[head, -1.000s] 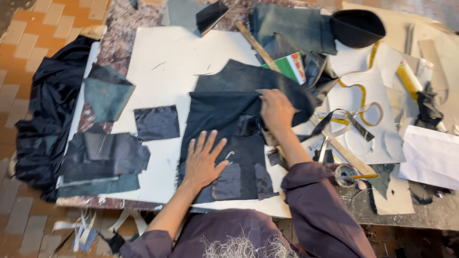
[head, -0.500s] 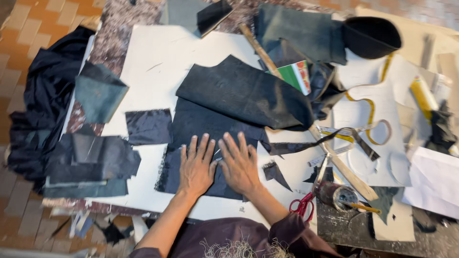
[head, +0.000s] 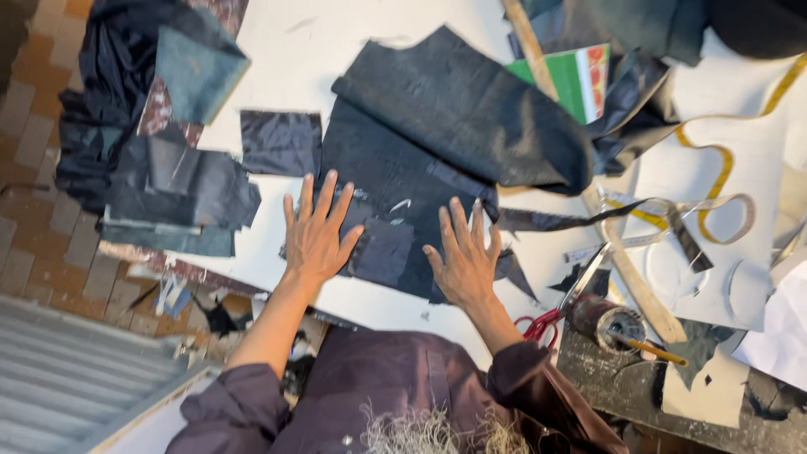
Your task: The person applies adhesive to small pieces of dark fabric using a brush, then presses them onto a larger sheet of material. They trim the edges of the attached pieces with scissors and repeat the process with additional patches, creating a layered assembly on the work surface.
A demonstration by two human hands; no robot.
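A large piece of dark denim (head: 437, 143) lies on a white board (head: 277, 50), its far half folded back over itself. My left hand (head: 318, 237) presses flat on the denim's near left corner, fingers spread. My right hand (head: 465, 256) lies flat on the near right part of the same cloth, fingers spread too. A darker patch (head: 382, 250) of fabric sits between the two hands. Neither hand holds anything.
Small dark fabric pieces (head: 280, 141) and a stack of cut pieces (head: 181, 197) lie to the left. Red-handled scissors (head: 561, 304), a wooden stick (head: 626, 269), a yellow tape measure (head: 723, 168), a thread spool (head: 607, 324) and a green-red card (head: 576, 80) lie to the right.
My right hand came down from the folded upper part of the denim to lie flat beside the left. Both hands slid toward the near edge, and the view moved closer.
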